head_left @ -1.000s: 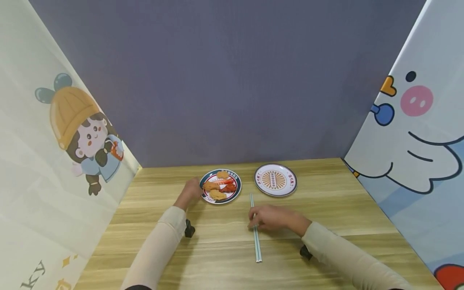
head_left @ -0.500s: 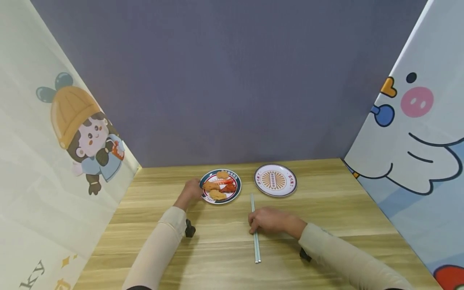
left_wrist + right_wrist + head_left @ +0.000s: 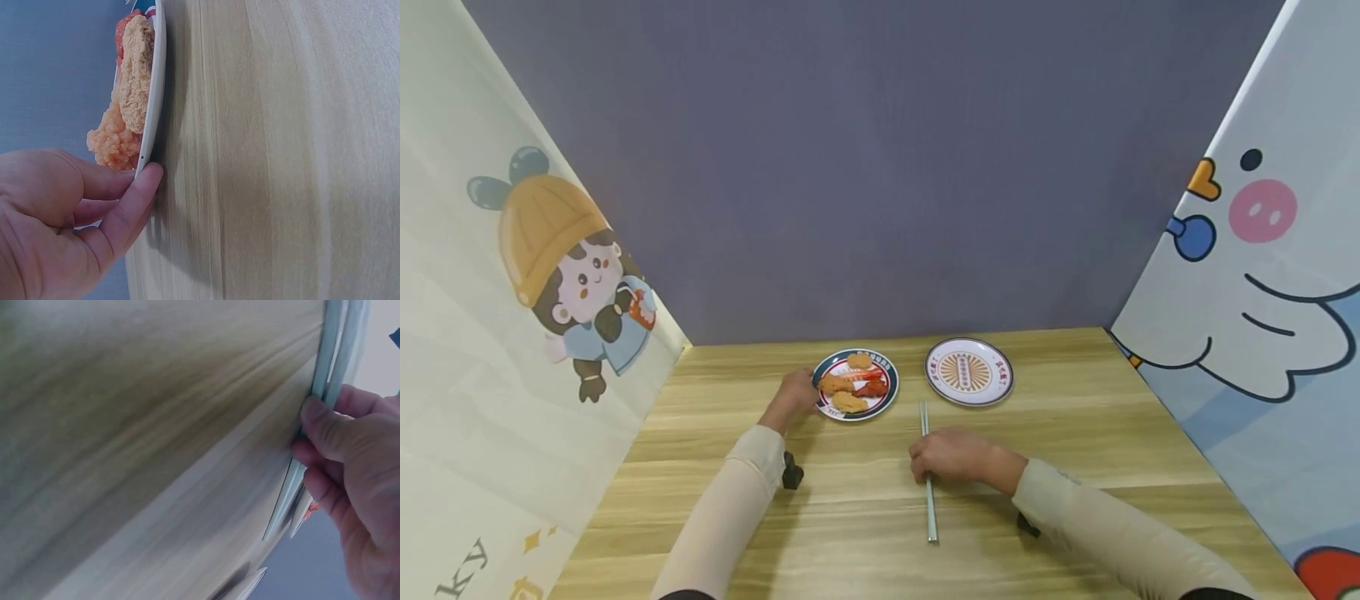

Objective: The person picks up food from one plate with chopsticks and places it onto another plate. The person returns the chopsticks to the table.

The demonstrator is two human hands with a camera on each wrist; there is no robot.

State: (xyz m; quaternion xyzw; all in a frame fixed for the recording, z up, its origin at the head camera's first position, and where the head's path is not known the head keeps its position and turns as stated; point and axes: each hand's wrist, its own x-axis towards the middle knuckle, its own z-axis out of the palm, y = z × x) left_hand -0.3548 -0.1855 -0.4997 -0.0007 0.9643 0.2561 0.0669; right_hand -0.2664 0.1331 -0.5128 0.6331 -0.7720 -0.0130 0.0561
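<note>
My left hand pinches the left rim of a patterned plate, thumb above and fingers below, as the left wrist view shows. On that plate lie several food pieces: fried chicken, a red-brown drumstick and red-and-white strips. My right hand pinches a pair of pale green chopsticks near their middle. In the right wrist view the chopsticks lie side by side between thumb and fingers, close to the table. Whether they touch the wood there I cannot tell.
A second plate, white with a sunburst print, stands at the back right, bearing no food. The wooden table meets a grey-blue wall behind the plates. Printed cartoon panels flank both sides.
The right hand has shifted slightly left and its fingers have closed on the chopsticks, which now lie tighter together. My left hand has stayed at the plate's rim.
</note>
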